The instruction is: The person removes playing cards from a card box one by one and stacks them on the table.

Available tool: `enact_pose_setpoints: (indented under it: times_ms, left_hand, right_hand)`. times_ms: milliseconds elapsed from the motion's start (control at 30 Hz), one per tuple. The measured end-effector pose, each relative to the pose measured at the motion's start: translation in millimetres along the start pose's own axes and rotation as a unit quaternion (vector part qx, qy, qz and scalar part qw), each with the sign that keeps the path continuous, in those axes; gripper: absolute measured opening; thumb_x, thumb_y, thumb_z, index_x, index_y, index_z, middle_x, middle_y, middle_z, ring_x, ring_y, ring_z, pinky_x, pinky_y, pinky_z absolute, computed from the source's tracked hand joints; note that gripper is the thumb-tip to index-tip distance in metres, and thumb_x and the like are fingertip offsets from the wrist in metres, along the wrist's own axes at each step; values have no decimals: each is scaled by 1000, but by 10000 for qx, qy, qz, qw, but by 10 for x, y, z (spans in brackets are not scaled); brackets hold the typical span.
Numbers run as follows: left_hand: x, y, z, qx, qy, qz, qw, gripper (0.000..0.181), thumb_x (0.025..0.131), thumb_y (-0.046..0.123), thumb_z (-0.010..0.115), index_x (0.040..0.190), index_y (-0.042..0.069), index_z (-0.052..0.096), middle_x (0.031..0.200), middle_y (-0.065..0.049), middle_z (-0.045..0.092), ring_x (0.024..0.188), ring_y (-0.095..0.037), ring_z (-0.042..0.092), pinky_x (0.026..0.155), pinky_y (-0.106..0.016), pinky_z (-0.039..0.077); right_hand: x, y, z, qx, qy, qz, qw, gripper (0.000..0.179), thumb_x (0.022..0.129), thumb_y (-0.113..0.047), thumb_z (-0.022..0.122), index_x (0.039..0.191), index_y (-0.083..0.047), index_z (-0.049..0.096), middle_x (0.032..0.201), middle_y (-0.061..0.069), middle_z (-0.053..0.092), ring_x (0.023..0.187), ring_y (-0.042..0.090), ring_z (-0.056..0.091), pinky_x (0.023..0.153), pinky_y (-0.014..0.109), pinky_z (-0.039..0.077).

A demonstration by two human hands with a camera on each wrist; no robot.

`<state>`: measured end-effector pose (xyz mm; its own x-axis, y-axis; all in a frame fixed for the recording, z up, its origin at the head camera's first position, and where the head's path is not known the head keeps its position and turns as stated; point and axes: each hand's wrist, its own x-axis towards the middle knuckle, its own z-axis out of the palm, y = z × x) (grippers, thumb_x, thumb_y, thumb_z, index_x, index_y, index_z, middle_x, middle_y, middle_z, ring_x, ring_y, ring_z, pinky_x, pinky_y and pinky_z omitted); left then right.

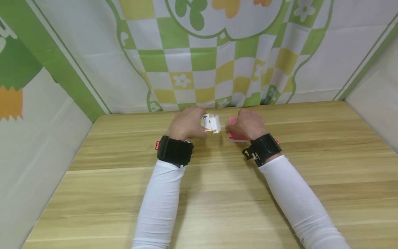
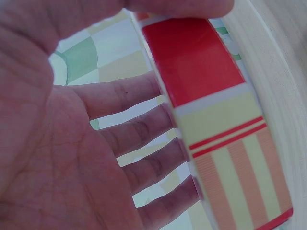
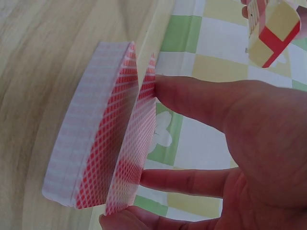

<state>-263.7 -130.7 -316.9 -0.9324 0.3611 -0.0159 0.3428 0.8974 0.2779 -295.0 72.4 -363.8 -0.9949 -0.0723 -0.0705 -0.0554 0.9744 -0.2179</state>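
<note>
My left hand (image 1: 188, 124) grips a small card box (image 2: 216, 110) between the thumb and the fingertips, above the table's far side. Red and cream bands with stripes cover the box's side in the left wrist view. The box's white flap (image 1: 217, 124) points right, toward the other hand. My right hand (image 1: 250, 123) is over a deck of playing cards (image 3: 86, 143) with red patterned backs, lying on the table. Between thumb and fingers it pinches a thin red-backed playing card (image 3: 132, 148), tilted away from the top of the deck. The palm covers part of the deck in the head view.
The wooden table (image 1: 217, 200) ends at a checkered green, white and yellow cloth (image 1: 202, 62) hanging close behind both hands. Pale side panels (image 1: 37, 145) stand left and right. Each wrist wears a black strap (image 1: 175, 151).
</note>
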Motion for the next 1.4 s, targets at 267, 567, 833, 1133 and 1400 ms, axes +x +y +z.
enact_pose_setpoints:
  times_ms: [267, 567, 833, 1133, 1400]
  left_hand:
    - [0, 13, -20, 16, -7, 7, 10000, 41, 55, 19, 70, 93, 15, 55, 89, -1, 51, 77, -19, 47, 57, -32, 41]
    - [4, 7, -16, 22, 3, -10, 10000, 43, 54, 20, 70, 94, 15, 56, 89, 0, 51, 78, -19, 48, 58, -32, 41]
    - [0, 3, -16, 17, 15, -21, 10000, 44, 54, 20, 71, 95, 14, 56, 89, 0, 52, 78, -19, 48, 58, -32, 41]
    - [-1, -4, -10, 3, 28, -21, 10000, 43, 54, 20, 71, 95, 14, 56, 89, 0, 51, 77, -19, 48, 57, -32, 41]
    - [-6, -5, -8, -27, 12, -45, 10000, 45, 55, 19, 71, 97, 13, 57, 89, -1, 51, 77, -19, 48, 57, -32, 41]
  right_hand:
    - [11, -5, 11, -10, 17, 42, 10000, 60, 68, -61, 63, 94, -8, 55, 95, 17, 57, 84, 32, 56, 57, 40, 43]
    - [10, -3, 32, 32, -40, 41, 10000, 55, 69, -60, 63, 84, -9, 53, 87, 12, 55, 78, 26, 53, 54, 36, 42]
    - [15, 1, 40, -27, -79, 59, 9999, 52, 69, -60, 63, 81, -10, 53, 87, 12, 55, 79, 27, 54, 58, 39, 43]
    - [11, -7, 42, -25, -175, 75, 9998, 52, 69, -59, 63, 80, -10, 53, 86, 12, 55, 78, 26, 54, 56, 37, 43]
    - [12, -10, 52, -27, -156, 51, 9999, 51, 69, -59, 63, 77, -10, 53, 82, 11, 55, 75, 25, 53, 52, 36, 42]
